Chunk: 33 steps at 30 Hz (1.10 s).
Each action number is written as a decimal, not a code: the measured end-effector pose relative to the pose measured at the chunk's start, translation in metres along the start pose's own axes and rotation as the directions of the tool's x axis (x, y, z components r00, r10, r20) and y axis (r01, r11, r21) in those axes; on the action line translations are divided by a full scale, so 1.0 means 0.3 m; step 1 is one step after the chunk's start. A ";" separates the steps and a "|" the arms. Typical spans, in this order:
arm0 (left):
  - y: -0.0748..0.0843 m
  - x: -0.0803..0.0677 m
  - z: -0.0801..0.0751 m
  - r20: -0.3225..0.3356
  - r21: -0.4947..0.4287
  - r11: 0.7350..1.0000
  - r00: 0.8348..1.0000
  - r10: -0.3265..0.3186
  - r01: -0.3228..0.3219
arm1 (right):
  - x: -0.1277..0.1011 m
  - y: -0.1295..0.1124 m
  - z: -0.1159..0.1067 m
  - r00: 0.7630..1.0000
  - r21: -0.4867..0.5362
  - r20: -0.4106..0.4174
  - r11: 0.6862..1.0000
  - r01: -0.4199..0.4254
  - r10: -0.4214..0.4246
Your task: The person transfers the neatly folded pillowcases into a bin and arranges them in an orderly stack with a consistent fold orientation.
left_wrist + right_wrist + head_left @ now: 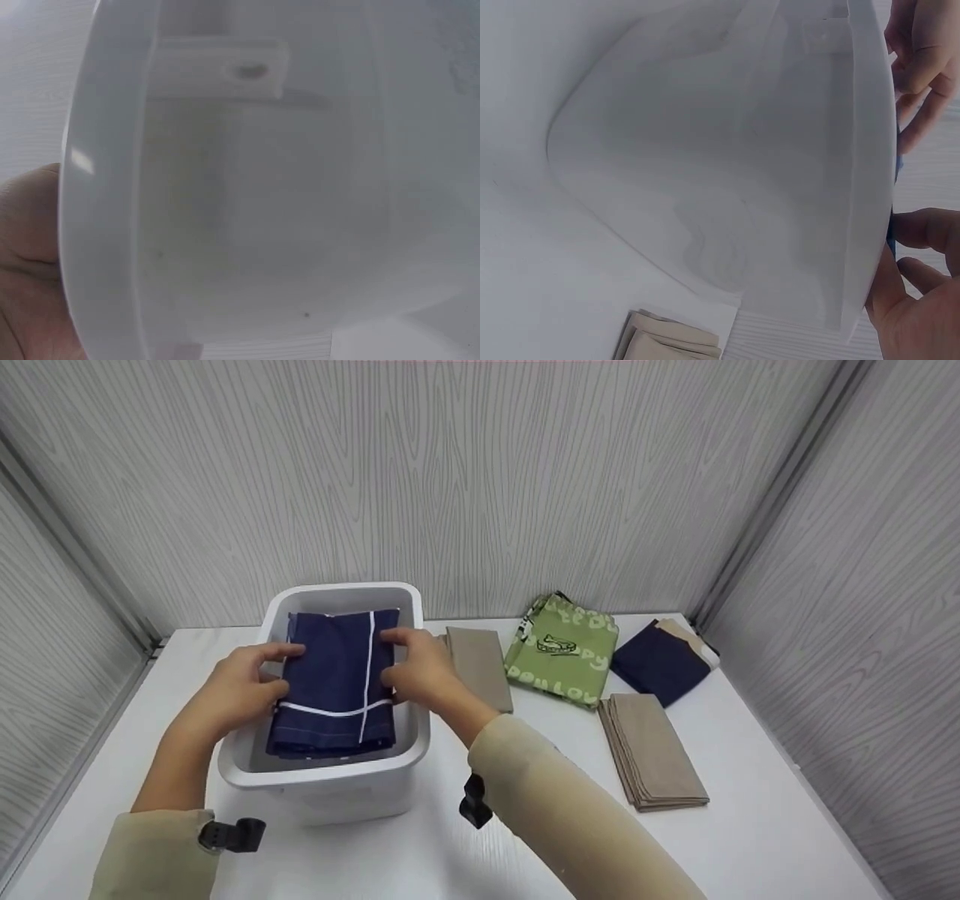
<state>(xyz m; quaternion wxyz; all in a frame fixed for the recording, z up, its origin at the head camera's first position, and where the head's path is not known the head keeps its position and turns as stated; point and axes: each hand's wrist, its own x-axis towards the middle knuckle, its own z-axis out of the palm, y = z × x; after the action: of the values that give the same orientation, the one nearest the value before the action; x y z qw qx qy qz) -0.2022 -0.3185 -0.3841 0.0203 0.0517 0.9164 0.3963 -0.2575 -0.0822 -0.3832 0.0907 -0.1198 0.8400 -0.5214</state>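
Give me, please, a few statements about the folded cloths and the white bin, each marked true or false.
1. Both hands hold the navy cloth at the white bin. True.
2. The green printed cloth lies inside the bin. False: it lies on the table, right of the bin.
3. A folded tan stack lies on the table. True.
4. The left hand rests idle on the table. False: it grips the navy cloth, opposite the right hand.

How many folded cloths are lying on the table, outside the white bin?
4: a tan cloth beside the bin, a green printed one, a navy one far right, and a tan stack nearest. Others may lie hidden in the bin.
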 end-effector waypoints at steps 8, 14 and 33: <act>0.007 -0.011 -0.012 0.000 0.026 1.000 1.000 -0.014 0.014 | 0.001 -0.003 -0.012 0.999 0.000 0.009 0.999 0.032 -0.032; 0.024 -0.022 -0.014 -0.030 0.072 0.997 1.000 -0.010 0.012 | 0.002 0.009 -0.049 0.999 -0.026 -0.001 0.999 0.047 -0.047; 0.106 -0.026 0.040 -0.057 0.084 0.995 0.997 0.055 -0.050 | -0.032 0.087 -0.207 0.998 0.151 0.006 0.987 0.053 -0.055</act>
<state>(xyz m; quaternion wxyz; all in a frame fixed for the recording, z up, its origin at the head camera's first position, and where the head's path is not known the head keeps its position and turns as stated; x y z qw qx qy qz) -0.1909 -0.2890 -0.3690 -0.0197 0.0650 0.9305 0.3599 -0.2682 -0.0151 -0.3790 0.0896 -0.1380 0.7942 -0.5849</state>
